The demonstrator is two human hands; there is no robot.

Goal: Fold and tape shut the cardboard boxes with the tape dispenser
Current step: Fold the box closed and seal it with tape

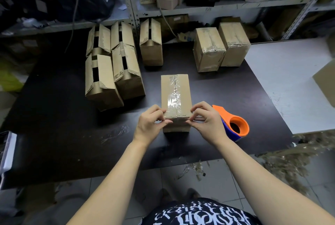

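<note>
A small cardboard box (pixel 175 94) stands on the dark table (pixel 63 116) in front of me, flaps closed, with clear tape running along its top seam. My left hand (pixel 150 125) pinches at the box's near left corner, fingers curled. At the near right corner my right hand (pixel 206 121) pinches the same way, seemingly on the tape end. The orange and blue tape dispenser (pixel 233 125) lies on the table just right of my right hand. Several untaped boxes (pixel 112 65) with raised flaps stand at the back left. Two taped boxes (pixel 221 47) stand at the back right.
A metal shelf (pixel 199 7) packed with cartons and bags runs behind the table. A white tabletop (pixel 290 83) adjoins on the right, with a cardboard box corner (pixel 326 83) at its edge. Tape scraps litter the floor (pixel 195 168) below.
</note>
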